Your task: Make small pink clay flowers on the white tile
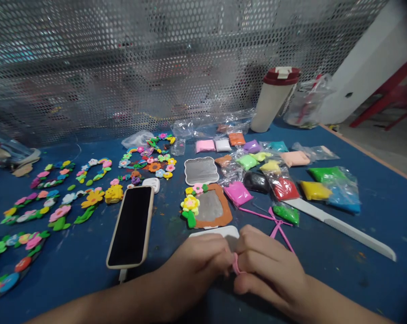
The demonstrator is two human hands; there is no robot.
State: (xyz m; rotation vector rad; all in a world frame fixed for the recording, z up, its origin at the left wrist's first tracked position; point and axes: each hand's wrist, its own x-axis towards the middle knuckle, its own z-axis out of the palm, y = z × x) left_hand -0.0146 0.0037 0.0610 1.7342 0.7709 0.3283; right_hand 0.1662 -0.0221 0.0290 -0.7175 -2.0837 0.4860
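Note:
My left hand (199, 258) and my right hand (270, 265) meet at the near edge of the table, fingers closed. Between their fingertips is a small piece of pink clay (236, 263), mostly hidden by the fingers. Just beyond my hands lies a white-edged piece (216, 232), partly covered by them. Behind it rests a small mirror (210, 206) with a brown clay border, decorated on its left with a yellow flower, a pink flower and green leaves. A plain white-framed mirror (201, 171) lies farther back.
Clay packets in many colours, such as a red packet (284, 188), spread across the right. Near them lie pink tools (274, 219) and a white plastic knife (341, 227). A phone (131, 227) and flower-decorated frames (31, 207) occupy the left. A tumbler (274, 101) stands behind.

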